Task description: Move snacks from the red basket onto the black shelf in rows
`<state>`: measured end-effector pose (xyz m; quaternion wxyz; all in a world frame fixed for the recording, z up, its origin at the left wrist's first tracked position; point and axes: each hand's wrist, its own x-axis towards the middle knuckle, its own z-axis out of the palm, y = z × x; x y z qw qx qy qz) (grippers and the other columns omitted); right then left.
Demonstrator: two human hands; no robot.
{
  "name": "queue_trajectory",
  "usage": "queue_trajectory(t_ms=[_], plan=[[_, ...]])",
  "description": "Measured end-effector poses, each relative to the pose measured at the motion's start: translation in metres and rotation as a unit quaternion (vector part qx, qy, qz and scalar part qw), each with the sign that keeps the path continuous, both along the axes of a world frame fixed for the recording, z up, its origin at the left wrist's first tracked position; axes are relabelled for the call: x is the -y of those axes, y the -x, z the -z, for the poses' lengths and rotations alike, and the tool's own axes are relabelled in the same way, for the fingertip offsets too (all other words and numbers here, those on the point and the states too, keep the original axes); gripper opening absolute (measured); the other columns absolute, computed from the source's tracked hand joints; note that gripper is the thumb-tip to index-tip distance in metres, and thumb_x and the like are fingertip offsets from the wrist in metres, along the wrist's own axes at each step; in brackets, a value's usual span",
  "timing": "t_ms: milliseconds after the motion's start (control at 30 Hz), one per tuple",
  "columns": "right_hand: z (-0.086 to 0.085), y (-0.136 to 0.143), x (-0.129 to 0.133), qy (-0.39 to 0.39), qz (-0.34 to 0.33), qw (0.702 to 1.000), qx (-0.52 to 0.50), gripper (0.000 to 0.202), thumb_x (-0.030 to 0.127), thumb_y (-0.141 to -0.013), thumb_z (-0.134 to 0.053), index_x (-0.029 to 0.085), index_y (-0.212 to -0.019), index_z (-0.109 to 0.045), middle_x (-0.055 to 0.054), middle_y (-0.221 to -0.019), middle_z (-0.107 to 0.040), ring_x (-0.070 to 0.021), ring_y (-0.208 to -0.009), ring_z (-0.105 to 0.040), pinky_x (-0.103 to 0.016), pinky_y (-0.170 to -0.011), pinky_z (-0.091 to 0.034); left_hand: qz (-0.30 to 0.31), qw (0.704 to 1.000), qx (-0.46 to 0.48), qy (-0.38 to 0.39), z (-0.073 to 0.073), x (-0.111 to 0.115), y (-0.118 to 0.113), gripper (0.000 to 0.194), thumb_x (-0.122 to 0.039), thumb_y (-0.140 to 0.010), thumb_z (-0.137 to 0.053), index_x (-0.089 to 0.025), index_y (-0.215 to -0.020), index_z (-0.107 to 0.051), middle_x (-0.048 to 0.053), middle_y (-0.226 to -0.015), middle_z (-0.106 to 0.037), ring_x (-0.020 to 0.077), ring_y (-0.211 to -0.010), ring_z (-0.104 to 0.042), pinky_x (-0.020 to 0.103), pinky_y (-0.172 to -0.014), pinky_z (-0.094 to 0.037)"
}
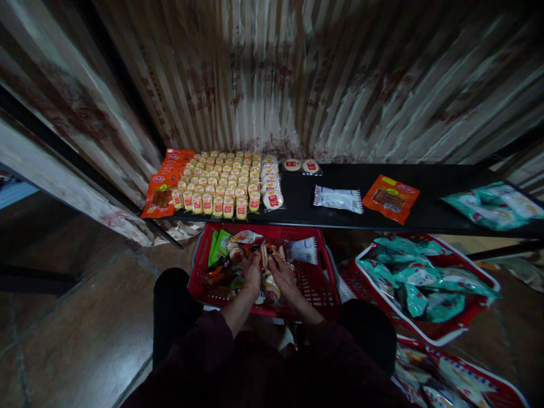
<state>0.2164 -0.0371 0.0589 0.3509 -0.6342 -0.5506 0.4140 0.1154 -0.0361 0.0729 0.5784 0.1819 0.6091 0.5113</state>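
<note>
Over the red basket (pixel 327 272), my left hand (pixel 253 273) and my right hand (pixel 283 275) meet, fingers closed from both sides on wrapped round cakes (pixel 264 256) held on edge. How many cakes are there I cannot tell, as my fingers cover part of them. Around my hands in the basket lie mixed small snacks, green packets (pixel 220 247) at the left and a white-blue packet (pixel 302 250) at the right. On the black shelf (pixel 340 170) just beyond stand rows of small yellow wrapped cakes (pixel 219 187), with a column of round white wrapped cakes (pixel 272 198) beside them.
Orange packets (pixel 161 187) lie at the shelf's left end. Two round cakes (pixel 301 165), a white packet (pixel 339 199), an orange packet (pixel 391 198) and teal bags (pixel 495 207) lie farther right. A basket of teal bags (pixel 419 277) and another basket (pixel 450 377) stand right.
</note>
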Motion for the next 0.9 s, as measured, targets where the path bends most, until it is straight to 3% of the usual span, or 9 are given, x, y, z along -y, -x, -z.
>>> queue_trajectory(t_ms=[133, 233, 400, 500, 633, 900], plan=[[-0.009, 0.001, 0.001, 0.033, 0.0, 0.992, -0.124, 0.047, 0.058, -0.083, -0.046, 0.022, -0.105, -0.066, -0.007, -0.109, -0.069, -0.0227, -0.105, -0.062, -0.037, -0.094, -0.046, 0.053, 0.991, -0.109, -0.05, 0.006, 0.0, 0.001, 0.015, -0.021, -0.074, -0.059, -0.022, -0.086, -0.068, 0.003, -0.1, -0.068, 0.0187, -0.101, -0.059, 0.034, -0.098, -0.042], [-0.008, 0.0, 0.002, 0.059, 0.033, 0.982, -0.177, 0.051, 0.063, -0.077, -0.052, 0.021, -0.101, -0.068, -0.008, -0.105, -0.071, -0.0255, -0.104, -0.063, -0.04, -0.092, -0.048, 0.074, 0.98, -0.168, -0.077, 0.008, 0.002, 0.001, 0.022, -0.009, -0.068, -0.063, -0.024, -0.083, -0.069, 0.003, -0.102, -0.067, 0.0201, -0.108, -0.056, 0.035, -0.105, -0.036], [-0.012, -0.004, 0.002, 0.068, 0.073, 0.962, -0.254, 0.058, 0.069, -0.074, -0.052, 0.018, -0.096, -0.069, -0.009, -0.084, -0.074, -0.0274, -0.085, -0.068, -0.04, -0.073, -0.055, 0.032, 0.988, -0.133, -0.067, 0.004, 0.003, -0.003, 0.038, 0.0, -0.063, -0.065, -0.023, -0.093, -0.066, 0.004, -0.101, -0.066, 0.0189, -0.103, -0.059, 0.032, -0.1, -0.04], [-0.016, -0.006, 0.002, 0.079, 0.11, 0.945, -0.299, 0.058, 0.068, -0.07, -0.058, 0.018, -0.098, -0.067, -0.008, -0.081, -0.073, -0.025, -0.071, -0.069, -0.035, -0.06, -0.055, 0.029, 0.991, -0.132, -0.016, 0.004, 0.001, -0.006, 0.032, -0.006, -0.066, -0.066, -0.019, -0.095, -0.063, 0.004, -0.09, -0.067, 0.0181, -0.087, -0.062, 0.032, -0.09, -0.046], [-0.016, -0.012, -0.001, 0.067, 0.126, 0.946, -0.29, 0.057, 0.064, -0.068, -0.063, 0.018, -0.102, -0.064, -0.006, -0.081, -0.073, -0.0224, -0.065, -0.067, -0.033, -0.056, -0.053, 0.081, 0.986, -0.141, -0.033, 0.004, -0.003, -0.009, 0.013, -0.012, -0.073, -0.063, -0.019, -0.085, -0.063, 0.002, -0.078, -0.066, 0.0159, -0.075, -0.061, 0.029, -0.081, -0.048], [-0.027, -0.022, -0.023, -0.028, 0.12, 0.974, -0.19, 0.053, 0.059, -0.074, -0.059, 0.017, -0.107, -0.064, -0.007, -0.095, -0.071, -0.0232, -0.083, -0.064, -0.035, -0.074, -0.053, 0.062, 0.983, -0.139, -0.103, -0.019, -0.018, -0.011, 0.026, -0.011, -0.073, -0.063, -0.019, -0.098, -0.065, 0.005, -0.089, -0.068, 0.0171, -0.084, -0.062, 0.03, -0.088, -0.046]])
